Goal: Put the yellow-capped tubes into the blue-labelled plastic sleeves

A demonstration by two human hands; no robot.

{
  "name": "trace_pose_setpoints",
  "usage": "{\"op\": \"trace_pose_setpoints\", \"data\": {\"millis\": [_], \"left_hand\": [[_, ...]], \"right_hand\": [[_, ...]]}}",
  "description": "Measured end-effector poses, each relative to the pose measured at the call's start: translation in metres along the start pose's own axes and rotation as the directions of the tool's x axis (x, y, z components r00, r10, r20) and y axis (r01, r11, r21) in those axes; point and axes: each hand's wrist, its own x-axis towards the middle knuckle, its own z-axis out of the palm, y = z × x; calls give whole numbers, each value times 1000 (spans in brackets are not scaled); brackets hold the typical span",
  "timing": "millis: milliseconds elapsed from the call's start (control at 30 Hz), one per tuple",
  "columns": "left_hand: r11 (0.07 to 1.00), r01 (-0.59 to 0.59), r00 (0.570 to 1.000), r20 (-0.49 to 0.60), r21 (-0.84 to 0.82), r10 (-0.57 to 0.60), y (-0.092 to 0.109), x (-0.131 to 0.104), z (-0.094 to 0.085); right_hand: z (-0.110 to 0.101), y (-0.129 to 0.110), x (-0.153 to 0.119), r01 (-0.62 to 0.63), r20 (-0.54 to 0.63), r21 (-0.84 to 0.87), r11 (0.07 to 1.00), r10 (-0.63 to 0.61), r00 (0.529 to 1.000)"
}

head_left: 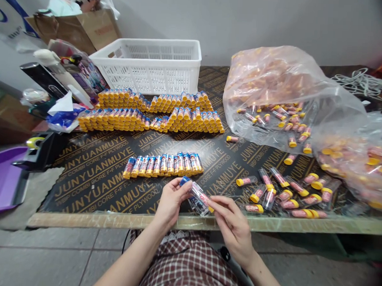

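Near the front edge of the table, my two hands hold one clear plastic tube [199, 191] with pink contents, tilted down to the right. My left hand [172, 200] is closed at its upper end, where a blue cap or band [185, 181] shows. The fingers of my right hand [230, 216] pinch its lower end, by a bit of yellow. Under the tube lies clear printed film [197, 205]; whether a hand touches it I cannot tell. Just beyond stands a row of blue-labelled tubes with yellow ends [164, 165]. Right of my hands lie several loose pink-filled tubes with yellow caps [283, 193].
Stacked labelled tubes [116, 118] stand before a white plastic crate [149, 73]. A large clear bag [273, 75] spills yellow-capped tubes at the back right. On the left are a tape dispenser [40, 151], a purple dustpan [5, 181] and bottles [43, 77]. White cord [364, 85] lies far right.
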Motion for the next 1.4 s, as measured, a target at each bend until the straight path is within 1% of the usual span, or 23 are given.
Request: {"op": "trace_pose_setpoints", "data": {"millis": [100, 167, 267, 367, 433, 533, 600, 767, 1033, 1133, 1200, 1233, 1267, 1300, 1333, 1367, 1400], "left_hand": [[998, 57, 997, 56, 27, -59, 2, -6, 3], [993, 104, 990, 85, 61, -109, 3, -10, 4], [974, 175, 964, 174, 146, -200, 1, -17, 5], [960, 193, 934, 263, 202, -243, 0, -22, 6], [955, 202, 920, 291, 216, -261, 0, -24, 7], [946, 239, 904, 304, 221, -300, 0, -25, 8], [941, 256, 896, 312, 223, -317, 0, -26, 8], [932, 265, 885, 322, 248, -337, 1, -27, 9], [936, 262, 898, 296, 236, -326, 1, -31, 11], [938, 248, 901, 299, 240, -315, 0, -31, 10], [942, 200, 915, 292, 271, -278, 5, -26, 7], [941, 148, 933, 274, 303, -235, 11, -21, 4], [935, 73, 956, 243, 346, -164, 18, -14, 0], [916, -18, 978, 198, 401, -67, 28, -5, -5], [877, -113, 988, 146, 467, 49, 38, 5, -10], [819, -199, 980, 92, 538, 177, 49, 16, -16], [747, -257, 955, 44, 613, 292, 59, 27, -21]], "right_hand": [[4, 5, -2, -2, -7, 16, 1000, 2, 1000], [6, 8, -1, 13, -23, -7, 1000, -13, 1000], [6, 11, 4, 61, -22, -55, 997, -62, 998], [1, 11, 10, 81, 27, -19, 997, -81, 996], [-3, 10, 13, 73, 99, 43, 996, -77, 992], [-7, 11, 16, 34, 241, 133, 990, -66, 968], [-7, 11, 16, 17, 283, 173, 985, -66, 957], [-5, 11, 16, 34, 239, 222, 975, -88, 967], [-4, 9, 15, 49, 190, 198, 979, -88, 978], [-3, 5, 18, 50, 207, 203, 978, -93, 974], [-8, 4, 23, 41, 246, 178, 983, -84, 965], [-13, 7, 27, 37, 253, 132, 991, -70, 965], [-20, 13, 31, 31, 238, 56, 998, -44, 970], [-29, 21, 34, 25, 202, -48, 999, -15, 979], [-39, 33, 37, 11, 140, -178, 984, 15, 990], [-50, 48, 39, -18, 80, -318, 948, 45, 996], [-60, 65, 40, -32, 42, -454, 890, 58, 997]]}}
